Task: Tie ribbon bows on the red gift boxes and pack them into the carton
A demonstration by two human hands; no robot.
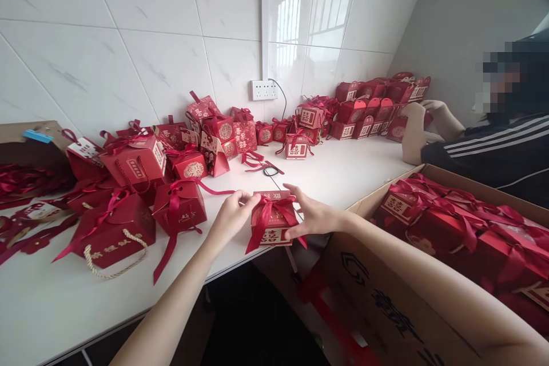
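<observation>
A small red gift box (273, 222) tied with a red ribbon sits at the near edge of the white counter (343, 174). My left hand (232, 214) pinches the ribbon at the box's left top corner. On the other side, my right hand (309, 214) grips the box's right face, thumb low on the front. Both hands hold the same box.
Many red gift boxes and bags (137, 163) crowd the counter's left and back. A cardboard carton (388, 303) full of ribboned boxes stands at right. Another person's hands (418, 120) touch stacked boxes at the far right. A wall socket (265, 90) is behind.
</observation>
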